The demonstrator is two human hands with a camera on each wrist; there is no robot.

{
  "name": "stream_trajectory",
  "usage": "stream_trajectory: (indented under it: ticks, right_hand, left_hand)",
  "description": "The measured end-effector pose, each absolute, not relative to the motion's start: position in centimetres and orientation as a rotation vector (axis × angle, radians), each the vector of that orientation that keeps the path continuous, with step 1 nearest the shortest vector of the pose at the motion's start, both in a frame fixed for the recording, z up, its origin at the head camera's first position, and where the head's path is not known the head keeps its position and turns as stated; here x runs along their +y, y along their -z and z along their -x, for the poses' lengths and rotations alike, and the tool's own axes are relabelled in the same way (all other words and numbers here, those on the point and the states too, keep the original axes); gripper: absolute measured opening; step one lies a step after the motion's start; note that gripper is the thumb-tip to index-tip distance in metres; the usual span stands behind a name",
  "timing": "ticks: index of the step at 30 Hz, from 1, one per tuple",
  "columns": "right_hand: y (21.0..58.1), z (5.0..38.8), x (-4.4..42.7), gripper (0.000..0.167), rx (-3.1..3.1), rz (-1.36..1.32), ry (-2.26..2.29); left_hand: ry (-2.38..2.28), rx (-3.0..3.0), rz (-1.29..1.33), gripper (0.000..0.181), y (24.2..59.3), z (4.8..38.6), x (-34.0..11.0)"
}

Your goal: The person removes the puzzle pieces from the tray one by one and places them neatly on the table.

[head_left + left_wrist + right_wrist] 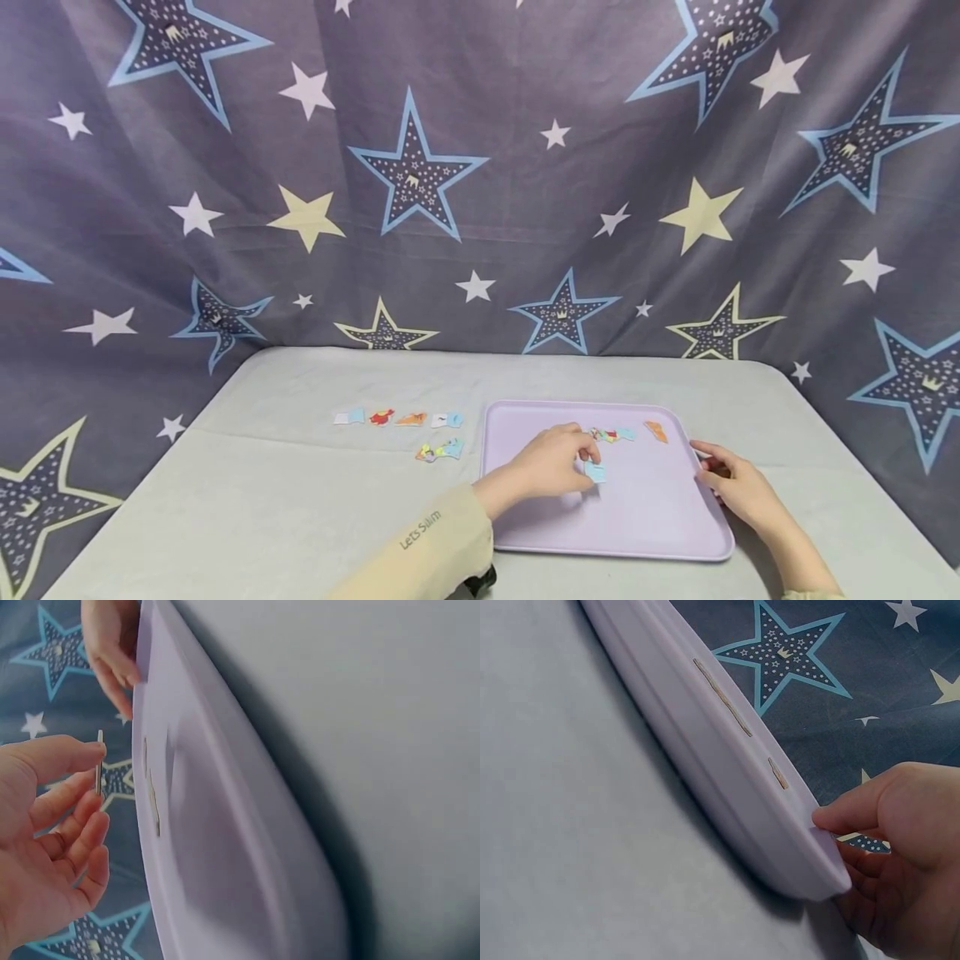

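Observation:
My left hand [553, 463] pinches a light blue piece [595, 472] above the purple tray [637, 517]; in the left wrist view that piece [99, 763] shows edge-on between thumb and fingertips. Further back on the tray lie a multicoloured piece [613, 434] and an orange piece [656, 431]. At the tray's right rim, my right hand [738, 492] grips the edge; the right wrist view has the thumb of this hand [900, 840] on top of the rim with fingers curled below.
Left of the tray, a row holds a white-and-blue piece [349, 416], a red piece [381, 417], an orange piece [412, 419] and another white-and-blue piece [447, 419]. A yellow-and-blue piece [439, 450] lies nearer. A starry curtain [450, 183] hangs behind the table.

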State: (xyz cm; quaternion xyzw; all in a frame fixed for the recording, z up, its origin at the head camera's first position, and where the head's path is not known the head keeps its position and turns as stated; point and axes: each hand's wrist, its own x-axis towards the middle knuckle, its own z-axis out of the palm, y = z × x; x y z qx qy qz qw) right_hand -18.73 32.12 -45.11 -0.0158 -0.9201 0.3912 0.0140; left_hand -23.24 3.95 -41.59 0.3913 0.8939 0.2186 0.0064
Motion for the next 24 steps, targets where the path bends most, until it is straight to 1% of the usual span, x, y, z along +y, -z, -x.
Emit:
stream_trajectory:
  ticks: [9,17,24]
  right_hand:
    - [45.3,18.7,32.1,0.045,-2.843,0.043,-1.235]
    - [45.1,18.8,32.2,0.044,-2.841,0.034,-1.226]
    - [45.1,18.7,32.2,0.045,-2.849,0.042,-1.231]
  left_hand:
    - [-0.869,2.772,-1.141,0.025,41.8,23.5,0.2]
    - [-1.0,2.779,-1.058,0.024,41.6,23.9,-4.0]
    - [-1.022,2.818,-1.001,0.023,42.5,24.0,-7.5]
